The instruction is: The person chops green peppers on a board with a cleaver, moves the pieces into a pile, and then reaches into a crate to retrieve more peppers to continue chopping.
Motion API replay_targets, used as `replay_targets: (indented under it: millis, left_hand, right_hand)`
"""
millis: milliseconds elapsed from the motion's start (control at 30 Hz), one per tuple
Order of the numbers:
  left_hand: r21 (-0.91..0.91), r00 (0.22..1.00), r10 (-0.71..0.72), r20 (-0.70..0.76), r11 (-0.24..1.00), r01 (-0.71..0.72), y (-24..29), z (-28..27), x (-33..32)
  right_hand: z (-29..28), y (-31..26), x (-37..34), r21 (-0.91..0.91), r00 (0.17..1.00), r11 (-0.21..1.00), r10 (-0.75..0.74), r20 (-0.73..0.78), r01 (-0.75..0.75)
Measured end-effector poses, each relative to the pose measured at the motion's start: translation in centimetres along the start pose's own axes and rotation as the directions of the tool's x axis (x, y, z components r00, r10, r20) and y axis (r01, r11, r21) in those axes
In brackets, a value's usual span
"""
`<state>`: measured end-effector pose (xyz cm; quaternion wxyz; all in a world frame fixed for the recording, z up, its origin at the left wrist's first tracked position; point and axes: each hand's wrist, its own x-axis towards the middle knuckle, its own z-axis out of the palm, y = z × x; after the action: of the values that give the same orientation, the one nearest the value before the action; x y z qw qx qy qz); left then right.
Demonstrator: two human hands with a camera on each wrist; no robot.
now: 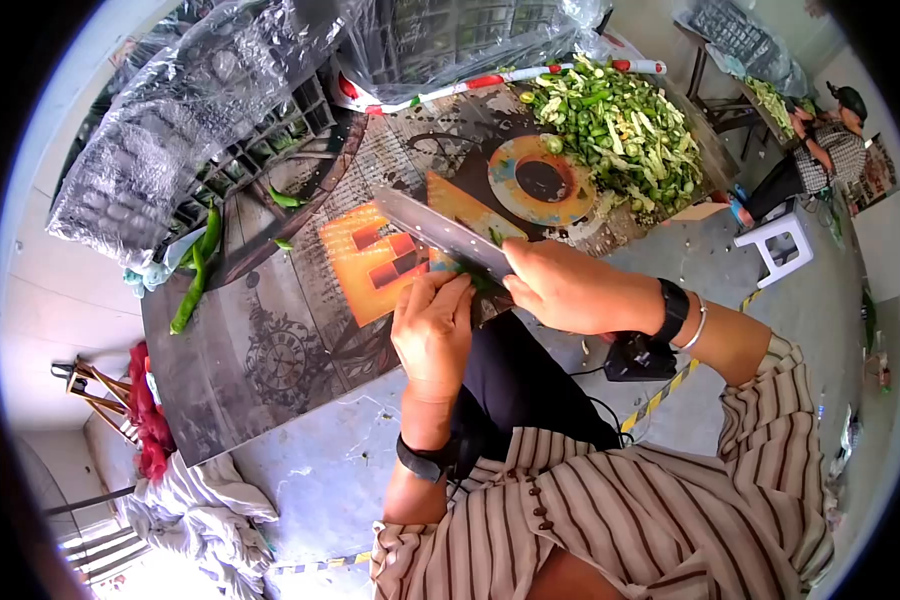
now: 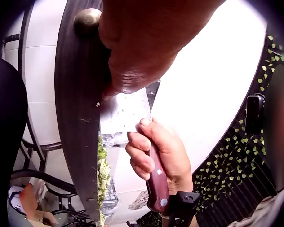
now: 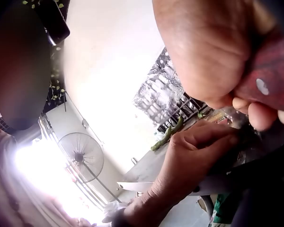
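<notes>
My right hand grips a broad-bladed kitchen knife by its dark red handle, fingers wrapped around it. The blade slants out over the patterned table, its tip toward the far left. Close beside the blade, at the near table edge, my left hand has its fingers curled and pinches a dark green pepper, mostly hidden by the hands and knife. A heap of chopped green peppers covers the far right corner. Long whole green peppers lie at the left edge.
Plastic-wrapped crates line the back of the table. A small green pepper lies before them. Another person works at a second table on the right, near a white stool. A fan stands off to the left.
</notes>
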<state>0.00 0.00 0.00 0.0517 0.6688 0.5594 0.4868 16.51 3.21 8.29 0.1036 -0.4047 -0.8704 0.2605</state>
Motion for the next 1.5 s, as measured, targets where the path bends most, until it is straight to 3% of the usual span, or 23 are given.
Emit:
replay_targets:
  millis: [67,100,200,500,567,1000,1067,1200,1500]
  left_hand:
    - [-0.007,0.999,0.035,0.002,0.999,-0.035,-0.3,0.2,0.3]
    - [-0.033,0.997,-0.057,0.049,0.998,0.059,1.1,-0.5,-1.7]
    - [-0.038,0.999,0.032,0.037,0.999,-0.031,0.0,0.0,-0.4]
    - [0.022,0.999,0.035,-0.022,0.999,-0.034,0.1,0.2,-0.5]
    - [0.133,0.994,0.112,-0.01,0.985,-0.11,0.2,0.1,-0.4]
    - [0.166,0.99,0.129,-0.058,0.979,-0.118,0.7,0.0,-0.3]
    - [0.171,0.995,0.101,-0.025,0.981,-0.095,1.0,-0.2,-0.3]
    - [0.157,0.967,0.224,-0.12,0.966,-0.204,0.5,0.7,-0.2]
    - [0.222,0.984,0.17,-0.059,0.963,-0.153,1.1,1.1,-0.1]
  right_hand:
    - [-0.1,0.4,-0.2,0.041,0.997,0.997,0.069,0.014,-0.07]
    - [-0.1,-0.8,-1.7,0.058,0.987,0.99,0.119,0.107,-0.126]
    - [0.1,-0.9,-0.6,0.023,0.998,0.998,0.052,0.023,-0.052]
    - [0.7,-0.9,-0.7,-0.021,0.997,0.997,0.076,-0.013,-0.076]
    - [0.8,-0.7,-0.7,-0.027,0.998,0.998,0.064,-0.02,-0.064]
    - [0.5,-0.1,-0.6,-0.02,0.988,0.998,-0.065,-0.143,0.063]
    - [0.1,-0.5,-0.8,0.072,0.997,0.997,0.018,-0.08,-0.012]
    - [-0.4,0.0,-0.7,0.11,0.999,0.993,0.032,-0.023,-0.029]
    - [-0.6,0.1,-1.2,0.171,0.997,0.983,0.071,-0.018,-0.067]
